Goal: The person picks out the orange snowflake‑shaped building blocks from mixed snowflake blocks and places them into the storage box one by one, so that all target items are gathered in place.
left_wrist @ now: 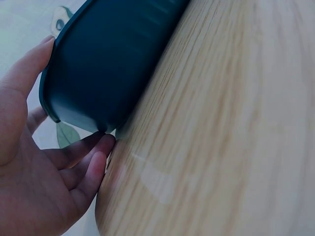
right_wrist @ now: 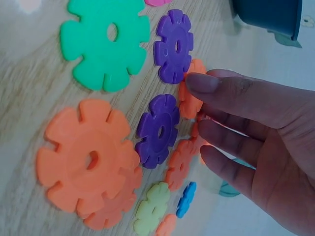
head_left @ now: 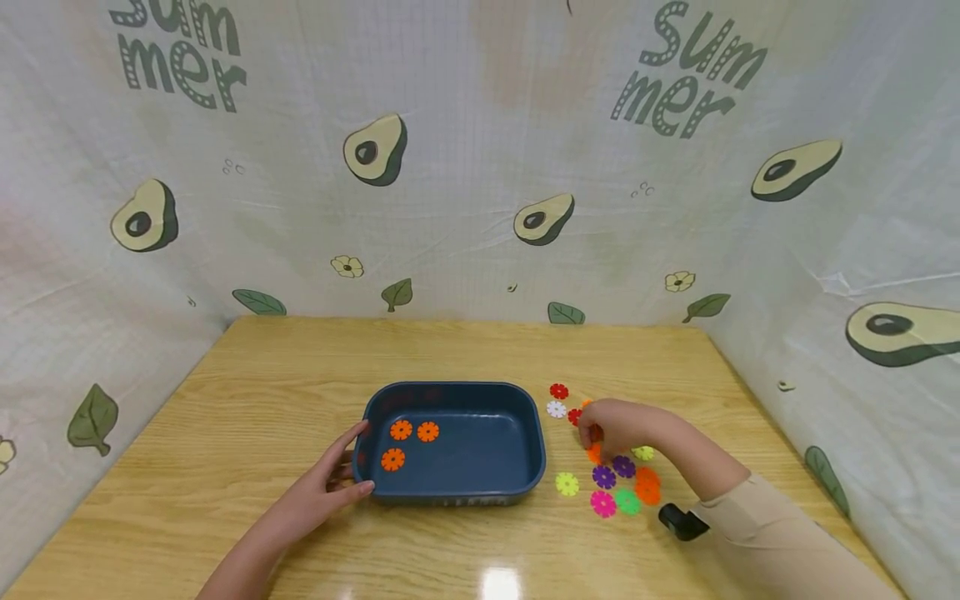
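Holding tray (head_left: 480, 468), left grip (head_left: 322, 488) loosely curled

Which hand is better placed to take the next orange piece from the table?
The right hand, probably: its fingers are down among the orange pieces right of the blue tray, while the left hand holds the tray's left end.

The cloth backdrop (head_left: 450, 237) reads "summer" twice (split as "sum" over "mer").

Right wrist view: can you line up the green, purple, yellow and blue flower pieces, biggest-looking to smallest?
Green piece
Upper purple piece and lower purple piece, too alike to rank
Yellow piece
Blue piece
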Tool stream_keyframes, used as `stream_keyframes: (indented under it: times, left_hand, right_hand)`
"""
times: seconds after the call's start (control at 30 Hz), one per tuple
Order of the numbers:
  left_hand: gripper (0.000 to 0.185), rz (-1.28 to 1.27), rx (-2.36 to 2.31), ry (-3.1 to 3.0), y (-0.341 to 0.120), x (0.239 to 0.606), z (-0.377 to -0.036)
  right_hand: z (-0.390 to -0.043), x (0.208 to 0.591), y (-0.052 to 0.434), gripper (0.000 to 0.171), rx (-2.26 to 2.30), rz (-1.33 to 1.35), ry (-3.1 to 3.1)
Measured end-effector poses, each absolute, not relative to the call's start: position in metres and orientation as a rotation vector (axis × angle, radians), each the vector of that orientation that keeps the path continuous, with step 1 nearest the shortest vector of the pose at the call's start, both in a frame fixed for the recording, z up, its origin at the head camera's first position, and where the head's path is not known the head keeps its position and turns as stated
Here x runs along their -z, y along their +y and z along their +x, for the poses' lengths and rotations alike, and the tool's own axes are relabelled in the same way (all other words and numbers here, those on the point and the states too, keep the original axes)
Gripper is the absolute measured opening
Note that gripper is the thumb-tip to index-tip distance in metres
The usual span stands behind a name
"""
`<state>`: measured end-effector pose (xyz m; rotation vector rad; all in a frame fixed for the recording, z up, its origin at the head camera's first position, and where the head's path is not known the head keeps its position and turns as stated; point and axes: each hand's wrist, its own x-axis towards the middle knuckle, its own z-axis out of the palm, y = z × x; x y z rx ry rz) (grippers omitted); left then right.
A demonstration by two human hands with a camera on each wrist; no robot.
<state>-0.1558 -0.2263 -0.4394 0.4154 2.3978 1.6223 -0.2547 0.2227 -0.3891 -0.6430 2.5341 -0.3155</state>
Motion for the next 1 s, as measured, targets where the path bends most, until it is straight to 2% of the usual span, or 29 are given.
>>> stream_keyframes:
  times: [1.0]
  left_hand:
    - [0.079, 0.450, -1.633, 2.403, -0.2269, 0.4429, -0.1557]
  right_hand:
    - [-0.2471, 0.3925, 0.2316, 0.029, 0.367, -0.800, 2.536]
